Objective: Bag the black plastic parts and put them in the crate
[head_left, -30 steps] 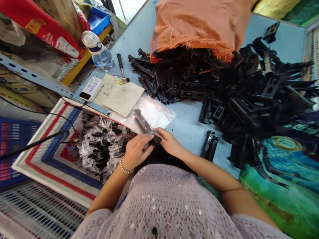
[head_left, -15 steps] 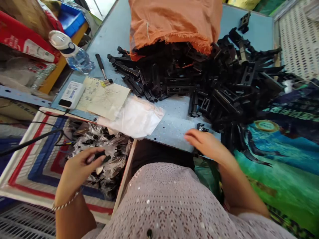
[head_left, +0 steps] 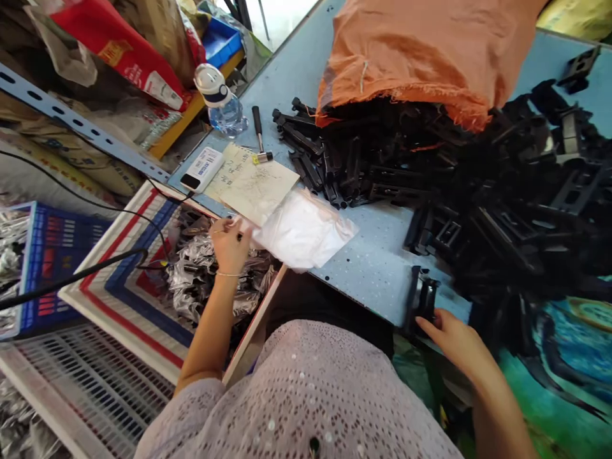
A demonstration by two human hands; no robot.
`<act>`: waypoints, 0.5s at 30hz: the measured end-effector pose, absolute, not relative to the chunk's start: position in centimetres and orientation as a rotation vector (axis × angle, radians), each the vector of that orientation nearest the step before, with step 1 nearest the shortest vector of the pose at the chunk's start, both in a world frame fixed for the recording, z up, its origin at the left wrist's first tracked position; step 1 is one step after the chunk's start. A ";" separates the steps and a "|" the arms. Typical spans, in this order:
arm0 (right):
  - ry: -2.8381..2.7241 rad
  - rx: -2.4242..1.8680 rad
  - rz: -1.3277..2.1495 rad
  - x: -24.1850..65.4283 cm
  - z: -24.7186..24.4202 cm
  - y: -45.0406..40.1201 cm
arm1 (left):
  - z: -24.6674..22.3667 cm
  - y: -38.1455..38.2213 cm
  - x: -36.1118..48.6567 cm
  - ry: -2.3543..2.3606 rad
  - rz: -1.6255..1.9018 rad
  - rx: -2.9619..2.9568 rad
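Observation:
My left hand [head_left: 232, 245] is at the left end of a stack of clear plastic bags [head_left: 306, 229], its fingers closed on the bag edge. A small black spot shows by its fingers; I cannot make out what it is. My right hand [head_left: 452, 335] grips the lower end of a long black plastic part [head_left: 421, 296] at the table's front edge, thumb on its near side. Beyond it lies a heap of similar black parts [head_left: 502, 210], spilling from an orange woven sack [head_left: 421, 57].
A white crate [head_left: 129, 312] with red and blue bands holds bagged parts [head_left: 194, 274] under my left arm. On the table [head_left: 368, 280] are a note sheet [head_left: 253, 188], a hammer [head_left: 259, 131], a white device [head_left: 203, 169] and a water bottle [head_left: 224, 108]. A black cable [head_left: 86, 280] crosses the crate.
My left hand has moved up from over the crate to the bags, and the dark piece it held no longer shows. My right hand has taken hold of a black part. The view has swung left.

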State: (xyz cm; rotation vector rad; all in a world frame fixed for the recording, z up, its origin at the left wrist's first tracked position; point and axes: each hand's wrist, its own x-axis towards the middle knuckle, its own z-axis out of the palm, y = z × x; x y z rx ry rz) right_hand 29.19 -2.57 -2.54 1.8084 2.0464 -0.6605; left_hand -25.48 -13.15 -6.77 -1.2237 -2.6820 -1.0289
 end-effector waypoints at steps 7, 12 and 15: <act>2.136 1.899 -1.731 21.9 0.9 0.4 | -4.7 -10.2 -21.2 -2.748 -2.075 -0.826; 1.534 1.120 -2.747 5.3 1.1 1.8 | -3.5 -8.3 -16.6 -2.616 -2.351 -1.063; 1.282 0.924 -2.903 -1.5 -0.6 2.6 | -3.5 -8.0 -15.2 -2.600 -2.276 -1.141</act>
